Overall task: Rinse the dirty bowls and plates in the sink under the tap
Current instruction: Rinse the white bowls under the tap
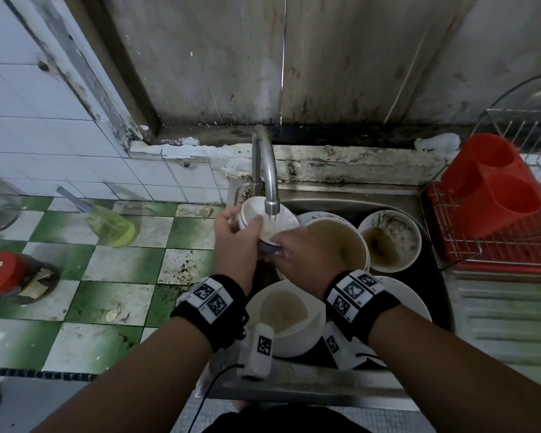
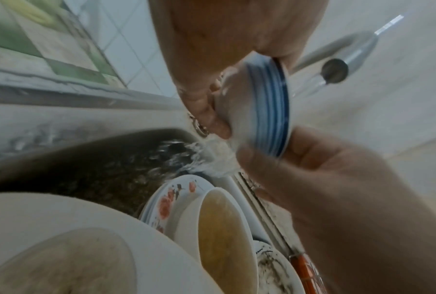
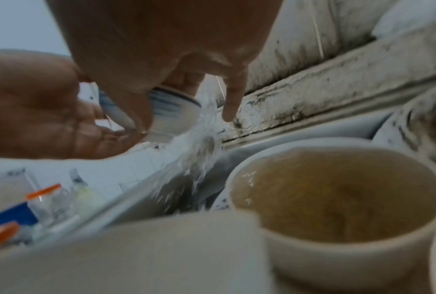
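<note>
Blue-striped bowl point(image 1: 264, 220) tilted under running tap point(image 1: 267, 173), above sink point(image 1: 431, 276) — left hand point(image 1: 231, 235) grips far rim, right hand point(image 1: 303, 248) grips near rim. Water spills off bowl — dirty bowls point(image 1: 388, 240) wait below.

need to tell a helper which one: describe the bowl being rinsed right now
Start at the steel tap over the sink. Under its spout, both hands tilt a small white bowl into the stream. Only it has blue bands outside; its neighbours sit below, holding murky water.
</note>
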